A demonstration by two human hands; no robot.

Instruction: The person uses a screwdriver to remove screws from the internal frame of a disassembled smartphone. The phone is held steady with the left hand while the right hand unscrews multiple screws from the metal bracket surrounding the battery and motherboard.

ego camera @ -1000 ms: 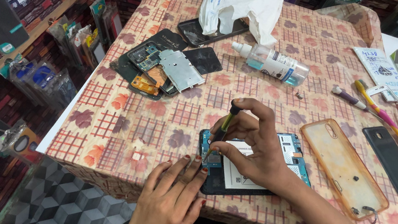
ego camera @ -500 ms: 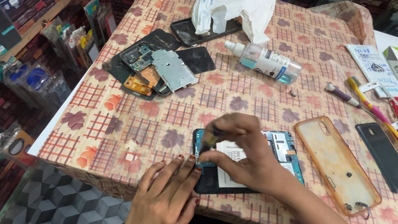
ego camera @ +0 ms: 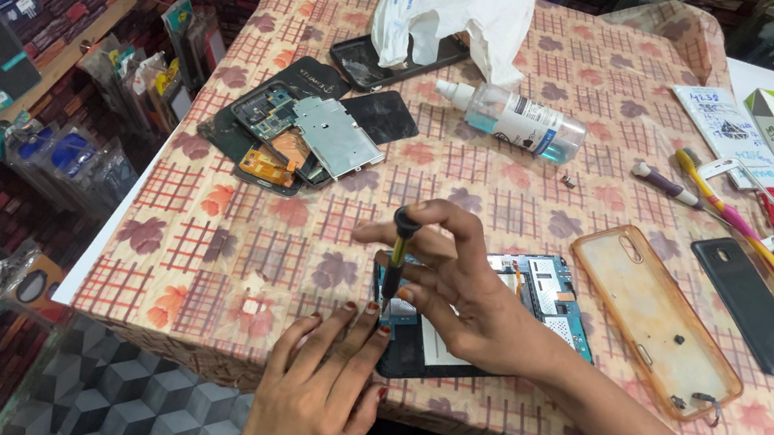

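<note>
The right hand (ego camera: 466, 296) pinched a small screwdriver (ego camera: 395, 263) between thumb and fingers, its index finger stretched out above the black cap. The screwdriver stood almost upright, long axis near vertical, cap up and tip down on the left end of an opened phone (ego camera: 494, 309) that lay near the front edge of the worktop (ego camera: 205, 254). The phone's long axis ran left to right, slightly slanted, its blue circuit board facing up at the right end and a white-labelled battery in the middle. The left hand (ego camera: 316, 396) lay flat with fingers together and extended, holding nothing, fingertips pressing the phone's lower left corner just beside the screwdriver tip.

To the right of the phone lay a clear orange-tinted case (ego camera: 655, 319), and beyond it a black back cover (ego camera: 751, 302). Farther back were a pile of dismantled phone parts (ego camera: 294, 132), a clear liquid bottle (ego camera: 517, 120) lying on its side, and a white plastic bag (ego camera: 457, 5).
</note>
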